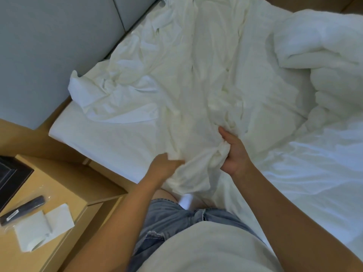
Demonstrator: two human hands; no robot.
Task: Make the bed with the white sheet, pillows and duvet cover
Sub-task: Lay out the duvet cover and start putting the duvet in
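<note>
A crumpled white sheet (176,79) lies bunched across the head end of the mattress (82,134), whose near left corner is bare. My left hand (164,166) grips the sheet's near edge, its fingers hidden in the fabric. My right hand (233,152) grips a thick fold of the same sheet just to the right, thumb up on the cloth. A puffy white duvet (322,61) is heaped at the upper right. No pillow can be told apart.
A grey padded headboard (49,46) runs along the left. A wooden nightstand (64,195) at lower left carries a dark remote in plastic (23,210), white folded paper (43,226) and a dark box (11,177). My knees press against the bed's edge.
</note>
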